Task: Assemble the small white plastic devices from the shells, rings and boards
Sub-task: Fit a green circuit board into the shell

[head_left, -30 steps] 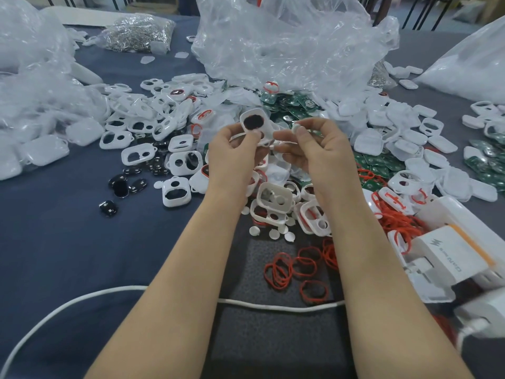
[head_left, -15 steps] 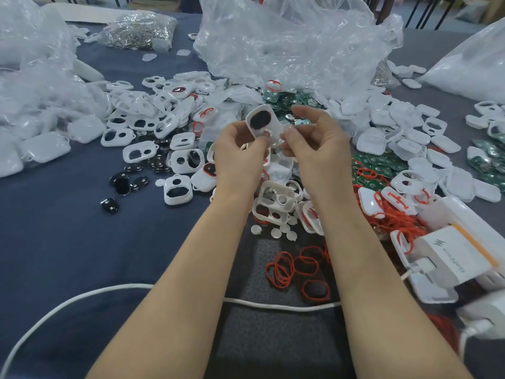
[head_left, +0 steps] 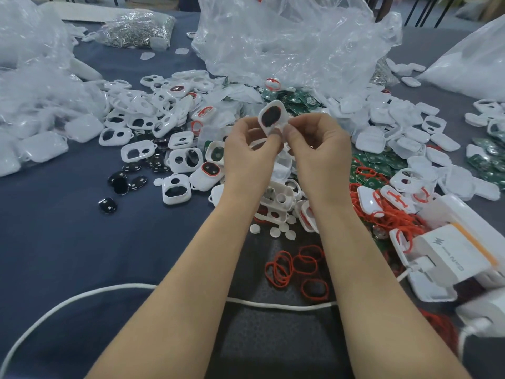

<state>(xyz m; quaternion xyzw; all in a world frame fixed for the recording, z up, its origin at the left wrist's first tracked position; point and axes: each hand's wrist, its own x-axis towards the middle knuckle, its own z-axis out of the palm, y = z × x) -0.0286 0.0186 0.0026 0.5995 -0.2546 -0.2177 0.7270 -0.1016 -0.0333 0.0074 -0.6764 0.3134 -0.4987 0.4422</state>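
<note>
The left hand [head_left: 251,157] and right hand [head_left: 319,151] both pinch the lower edge of the shell [head_left: 273,117], held raised above the pile [head_left: 276,199], dark opening toward the viewer, probably so its seated parts can be pressed home and inspected.

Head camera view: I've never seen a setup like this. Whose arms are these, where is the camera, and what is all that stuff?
No machine here: a person wears the camera on the head, so it looks down along their own arms. The left hand and right hand together pinch one white shell with a dark oval middle, raised above the table. On the table lie heaps of loose shells, green boards, red rings, small black pieces, a white cable and crumpled clear plastic bags.
</note>
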